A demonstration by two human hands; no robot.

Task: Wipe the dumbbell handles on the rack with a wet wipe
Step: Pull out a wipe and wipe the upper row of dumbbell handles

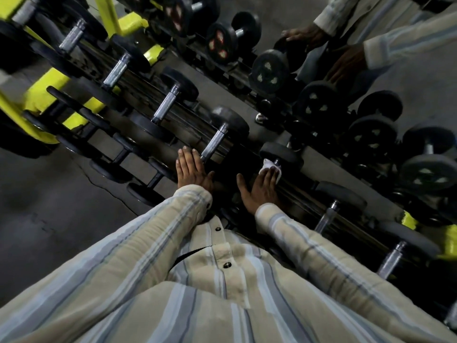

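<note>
The wet wipe [270, 168], limp and light, lies pressed under the right hand's [262, 188] flat fingers over a dumbbell handle on the rack [309, 196]. The left hand [193, 169] rests flat, holding nothing, beside a rigid knurled handle [215, 142].

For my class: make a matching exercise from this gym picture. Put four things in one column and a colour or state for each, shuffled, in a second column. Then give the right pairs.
Things:
1. wet wipe
2. left hand
3. rack frame
4. dumbbell handle

Descriptions:
A. yellow
B. ribbed silver metal
C. white, under the right hand's fingers
D. flat, fingers straight, holding nothing

Pairs: 1-C, 2-D, 3-A, 4-B
</note>
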